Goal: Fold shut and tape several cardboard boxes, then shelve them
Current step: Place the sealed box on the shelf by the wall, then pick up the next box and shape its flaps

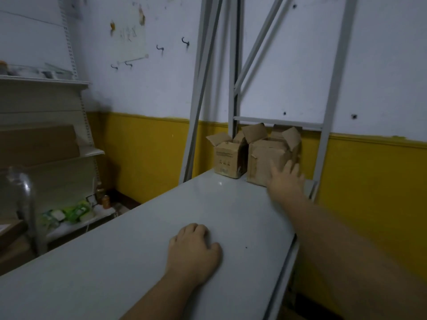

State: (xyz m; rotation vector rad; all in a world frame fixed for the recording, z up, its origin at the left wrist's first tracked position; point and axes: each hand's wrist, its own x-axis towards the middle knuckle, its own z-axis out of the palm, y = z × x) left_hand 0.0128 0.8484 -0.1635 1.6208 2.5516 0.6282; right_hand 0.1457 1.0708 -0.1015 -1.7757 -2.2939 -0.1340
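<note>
Cardboard, flaps still up: the larger box (265, 162) stands upright at the far end of the grey shelf (138, 250), with the smaller box (227, 160) just to its left. The right hand (286, 181) lies with fingers spread against the larger box's near face, gripping nothing. The left hand (194, 250) rests palm-down mid-shelf, holding nothing, well short of the 2 boxes, so the right is nearer.
</note>
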